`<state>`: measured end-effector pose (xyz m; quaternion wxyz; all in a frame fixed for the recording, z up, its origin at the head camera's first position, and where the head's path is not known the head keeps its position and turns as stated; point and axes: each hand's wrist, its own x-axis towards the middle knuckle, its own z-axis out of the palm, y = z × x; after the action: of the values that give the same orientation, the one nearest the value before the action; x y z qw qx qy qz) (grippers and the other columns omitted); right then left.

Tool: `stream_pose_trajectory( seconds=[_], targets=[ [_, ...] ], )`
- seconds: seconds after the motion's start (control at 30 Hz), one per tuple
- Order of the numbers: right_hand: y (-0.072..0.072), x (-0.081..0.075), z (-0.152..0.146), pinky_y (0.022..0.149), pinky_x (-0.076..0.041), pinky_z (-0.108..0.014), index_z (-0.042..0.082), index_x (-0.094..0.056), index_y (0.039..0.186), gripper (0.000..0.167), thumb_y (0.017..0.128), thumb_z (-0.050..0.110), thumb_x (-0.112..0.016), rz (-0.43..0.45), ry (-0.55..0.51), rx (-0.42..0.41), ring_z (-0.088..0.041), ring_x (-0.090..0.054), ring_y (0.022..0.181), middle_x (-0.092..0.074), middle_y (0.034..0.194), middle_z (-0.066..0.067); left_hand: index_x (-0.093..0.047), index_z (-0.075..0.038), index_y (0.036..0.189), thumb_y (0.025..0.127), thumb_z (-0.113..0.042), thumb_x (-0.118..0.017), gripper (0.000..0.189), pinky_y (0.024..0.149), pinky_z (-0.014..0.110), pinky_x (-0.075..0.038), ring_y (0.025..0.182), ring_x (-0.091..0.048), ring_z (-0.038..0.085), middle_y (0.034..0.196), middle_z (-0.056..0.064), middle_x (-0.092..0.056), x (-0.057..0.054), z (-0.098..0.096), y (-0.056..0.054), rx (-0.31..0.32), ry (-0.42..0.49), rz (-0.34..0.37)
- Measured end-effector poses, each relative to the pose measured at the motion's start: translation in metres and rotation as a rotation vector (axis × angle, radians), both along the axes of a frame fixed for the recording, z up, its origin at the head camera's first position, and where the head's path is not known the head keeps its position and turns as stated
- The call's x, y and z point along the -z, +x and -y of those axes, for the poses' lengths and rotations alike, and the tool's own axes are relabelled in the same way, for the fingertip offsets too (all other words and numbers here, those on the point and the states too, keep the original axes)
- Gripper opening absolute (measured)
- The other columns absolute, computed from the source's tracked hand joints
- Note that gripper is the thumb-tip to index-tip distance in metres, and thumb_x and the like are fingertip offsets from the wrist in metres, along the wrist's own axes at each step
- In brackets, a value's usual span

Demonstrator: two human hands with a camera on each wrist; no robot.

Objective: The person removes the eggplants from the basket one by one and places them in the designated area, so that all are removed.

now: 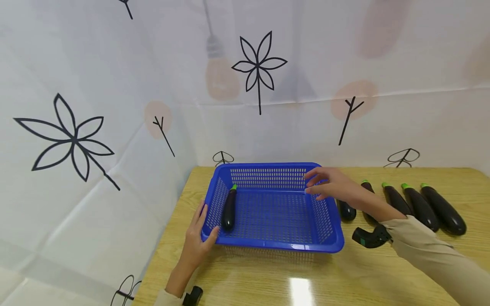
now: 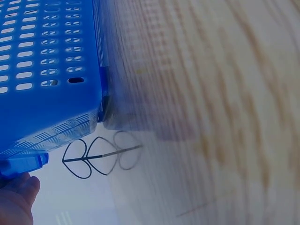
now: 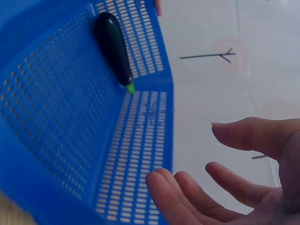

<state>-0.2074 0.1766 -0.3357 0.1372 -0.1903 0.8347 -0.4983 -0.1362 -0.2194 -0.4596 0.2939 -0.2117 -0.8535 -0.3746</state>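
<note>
A blue plastic basket (image 1: 268, 244) with slotted walls sits on the wooden table. Inside, along its left wall, lies a dark eggplant (image 1: 229, 210) with a green stem end, also visible in the right wrist view. My left hand (image 1: 196, 244) holds the basket's front left corner, fingers along the left rim and thumb at the front rim. Above the right end of the basket hovers my right hand (image 1: 331, 185), its fingers loosely bent and apart, with nothing between them. In the right wrist view, the thumb and fingers (image 3: 192, 197) are spread apart.
To the basket's right, several eggplants (image 1: 444, 210) lie in a row on the table (image 1: 268, 276); the right forearm partly hides some of them. A white cloth (image 1: 298, 131) with printed plants hangs behind the table and at its left. Each wrist wears a black device (image 1: 370, 237).
</note>
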Motion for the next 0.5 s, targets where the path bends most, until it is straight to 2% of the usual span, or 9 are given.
stream_pose_trajectory(
  seconds=[0.2,0.5],
  targets=[
    [-0.008,0.012,0.024,0.073,-0.055,-0.039,-0.004,-0.049,0.126,0.045,0.089,0.016,-0.065,0.089,-0.051,-0.042,-0.027,-0.063,0.094,-0.057,0.109,-0.020,-0.037,0.008,0.141,0.083,-0.013,-0.066,0.068,0.103,0.014,-0.024,0.129,-0.039,0.039,0.150,0.015,-0.031,0.000,0.000,0.002,-0.006,0.004,0.030],
    [-0.022,0.030,0.068,0.077,-0.054,-0.046,-0.006,-0.050,0.123,0.045,0.085,0.013,-0.066,0.215,-0.136,-0.104,-0.026,-0.064,0.087,-0.061,0.104,-0.020,-0.037,0.008,0.141,0.083,-0.012,-0.067,0.068,0.103,0.013,-0.024,0.129,-0.039,0.038,0.149,0.018,-0.032,0.000,0.000,0.000,-0.007,-0.002,0.020]
  ],
)
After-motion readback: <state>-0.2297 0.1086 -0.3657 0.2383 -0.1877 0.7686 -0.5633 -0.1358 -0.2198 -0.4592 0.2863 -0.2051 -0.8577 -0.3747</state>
